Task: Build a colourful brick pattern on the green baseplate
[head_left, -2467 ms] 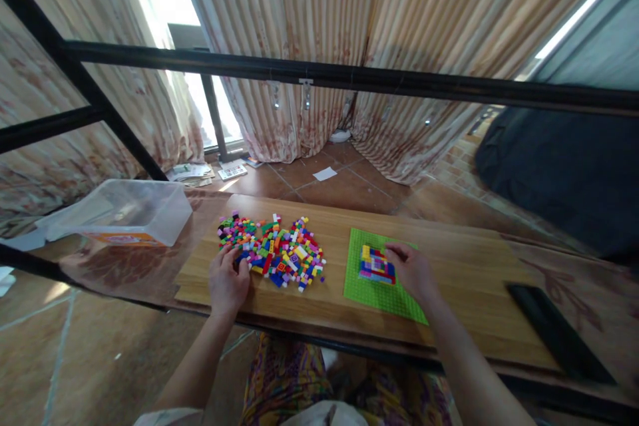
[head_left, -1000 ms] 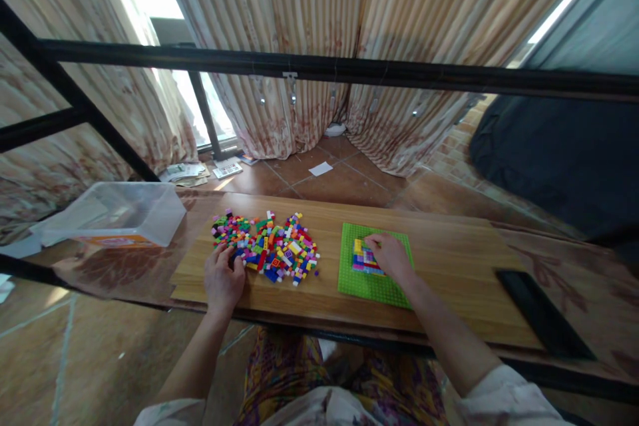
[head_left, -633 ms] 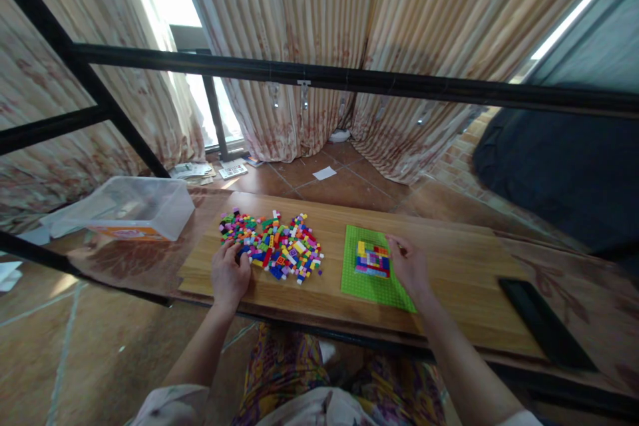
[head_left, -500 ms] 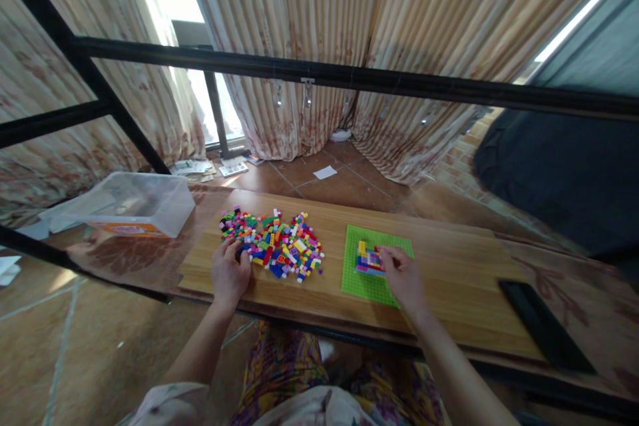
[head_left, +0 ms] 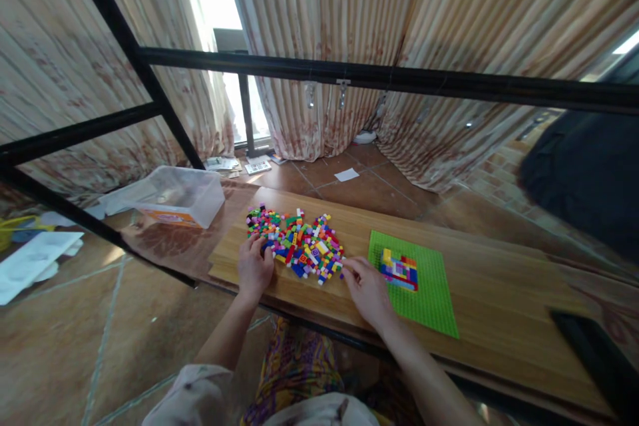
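A loose pile of small coloured toy bricks [head_left: 304, 246] lies on the wooden board. My left hand [head_left: 255, 269] rests at the pile's near left side, fingers bent and apart, fingertips among the bricks. At the pile's right edge is my right hand [head_left: 368, 287], its thumb and fingers slightly apart and nothing visible between them. Just right of that hand, a green baseplate [head_left: 432, 299] bears a low, roughly square brick build [head_left: 400, 271] in several colours. A yellow part stands at its upper left corner.
A wooden board [head_left: 479, 293] lies along the narrow bench. A clear plastic bin [head_left: 200, 200] with an orange label stands at the left, and a dark flat object [head_left: 594, 353] lies at the right. A black metal rail [head_left: 369, 73] crosses in front of the curtains.
My right hand has left the brick build and moved left to the pile's right edge. The left hand stays by the pile. The whole view has shifted, with things appearing further right.
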Demonstrator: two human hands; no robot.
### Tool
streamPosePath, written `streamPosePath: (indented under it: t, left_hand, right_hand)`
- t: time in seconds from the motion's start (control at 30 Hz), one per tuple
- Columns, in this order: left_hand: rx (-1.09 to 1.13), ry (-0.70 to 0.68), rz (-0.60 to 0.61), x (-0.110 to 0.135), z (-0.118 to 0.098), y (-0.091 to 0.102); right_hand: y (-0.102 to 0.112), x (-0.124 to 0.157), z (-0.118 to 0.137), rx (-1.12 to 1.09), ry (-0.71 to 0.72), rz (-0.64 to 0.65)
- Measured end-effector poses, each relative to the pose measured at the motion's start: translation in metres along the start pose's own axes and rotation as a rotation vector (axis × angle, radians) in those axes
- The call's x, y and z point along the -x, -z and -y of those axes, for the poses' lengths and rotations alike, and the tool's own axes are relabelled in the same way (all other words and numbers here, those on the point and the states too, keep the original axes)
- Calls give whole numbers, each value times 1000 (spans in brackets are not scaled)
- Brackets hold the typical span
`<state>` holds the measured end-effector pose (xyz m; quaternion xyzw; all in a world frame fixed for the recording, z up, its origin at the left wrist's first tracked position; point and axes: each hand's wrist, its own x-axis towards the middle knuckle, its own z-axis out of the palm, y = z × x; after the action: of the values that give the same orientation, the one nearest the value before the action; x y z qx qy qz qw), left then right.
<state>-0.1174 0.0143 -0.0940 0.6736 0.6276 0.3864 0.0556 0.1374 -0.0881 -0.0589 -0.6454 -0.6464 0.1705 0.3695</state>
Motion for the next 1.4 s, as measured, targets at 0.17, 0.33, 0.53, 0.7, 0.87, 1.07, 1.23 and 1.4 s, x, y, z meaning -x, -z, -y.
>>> streamPosePath:
  t: [0.17,0.33,0.53,0.7,0.87,1.07,1.23,1.4]
  left_hand:
    - [1,7,-9,1,0,-1]
    - [7,17,-8,1,1,-2]
    - [17,28,-1,3,-1,-2]
    - [20,34,2,3,-2,-1]
    - [22,36,-3,3,-1,-1]
    - [15,33,16,1,-1,0]
    - [15,21,16,0,0,0]
    - [13,23,19,0,1,0]
  right_hand:
    - [-12,-16,5,45,1,19]
    - [-17,-22,4,93,-12,18]
    - [-18,-29,5,141,-11,18]
    - [-29,-36,16,150,58,76]
    - [-40,-49,20,202,108,131]
    - [-43,-60,19,259,106,179]
    - [-42,-64,22,245,106,187]
    - [-39,-61,27,168,90,134]
